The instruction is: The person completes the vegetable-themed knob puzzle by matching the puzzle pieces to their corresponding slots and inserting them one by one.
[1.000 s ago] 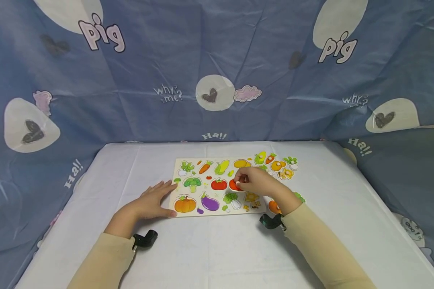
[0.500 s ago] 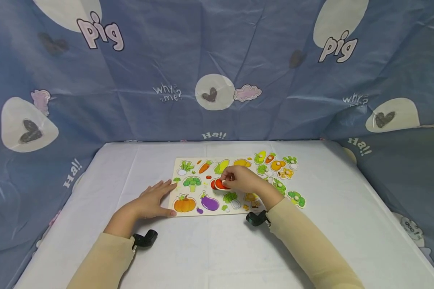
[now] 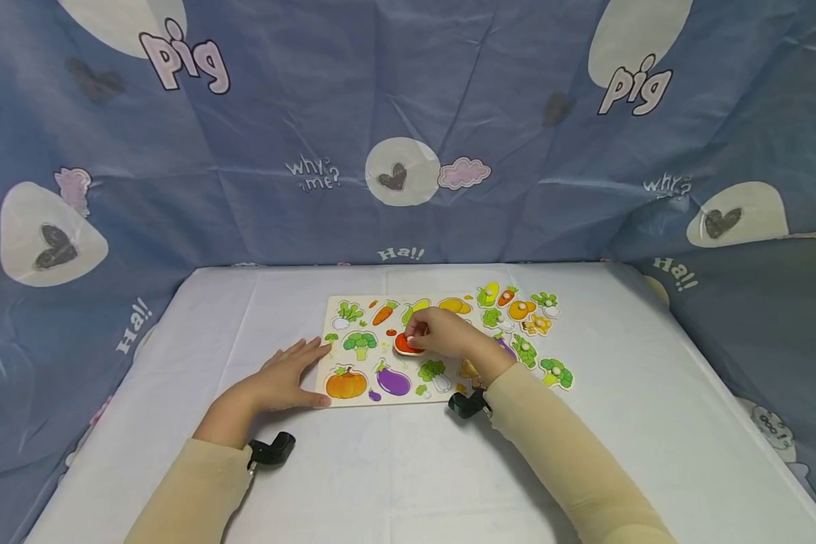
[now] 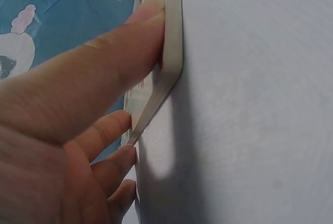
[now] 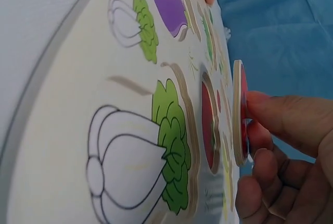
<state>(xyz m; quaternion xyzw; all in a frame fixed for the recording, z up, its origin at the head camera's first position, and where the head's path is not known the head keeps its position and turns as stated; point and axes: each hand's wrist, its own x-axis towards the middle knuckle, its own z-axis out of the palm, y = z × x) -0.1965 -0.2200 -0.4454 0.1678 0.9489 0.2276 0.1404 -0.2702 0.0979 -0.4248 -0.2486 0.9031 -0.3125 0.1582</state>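
A flat vegetable puzzle board (image 3: 408, 397) lies on the table, with pictured recesses for pumpkin, eggplant, carrot and others. My left hand (image 3: 282, 381) rests at its left edge, fingers spread. The thumb (image 4: 140, 18) presses on the near corner, as the left wrist view shows. With thumb and fingertips my right hand (image 3: 449, 335) pinches a red tomato puzzle piece (image 3: 405, 346) by its knob. In the right wrist view that tomato piece (image 5: 238, 112) hovers just off the board, facing the tomato recess (image 5: 207, 125).
Several loose knobbed pieces lie right of the board: corn (image 3: 489, 295), carrot (image 3: 507, 296), a white-rooted leafy vegetable (image 3: 546, 304) and broccoli (image 3: 556, 373) among them. An eggplant piece (image 3: 506, 346) is partly hidden by the right arm. A blue printed cloth (image 3: 517, 151) hangs behind the table.
My right hand has carried the tomato piece leftward across the board, from the right of the tomato recess to over it. The left hand stays at the board's left edge.
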